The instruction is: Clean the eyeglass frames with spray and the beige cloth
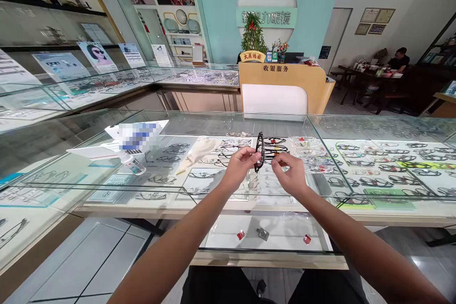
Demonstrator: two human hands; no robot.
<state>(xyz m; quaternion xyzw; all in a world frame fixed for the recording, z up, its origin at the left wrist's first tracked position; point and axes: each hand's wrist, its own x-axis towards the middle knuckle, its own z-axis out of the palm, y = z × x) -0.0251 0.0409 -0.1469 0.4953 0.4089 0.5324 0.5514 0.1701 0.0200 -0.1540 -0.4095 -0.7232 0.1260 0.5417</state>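
My left hand [240,168] pinches a pair of black-framed eyeglasses [260,152] between thumb and fingers. The frame stands upright and edge-on above the glass display counter. Close to its right side is my right hand [289,173], its fingers curled and thumb near the index finger; whatever is between them, if anything, is too small to make out. Beneath and behind both hands, several black eyeglasses [276,149] lie in rows. Left of my hands is a cream-coloured cloth [199,153].
A white bottle [133,164] lies tilted beside white cartons or papers [96,152] on the counter. A pulled-out drawer [228,242] below holds red and grey small pieces. Glass cases [392,166] extend right. A cash desk [285,78] and a seated person [399,61] are farther back.
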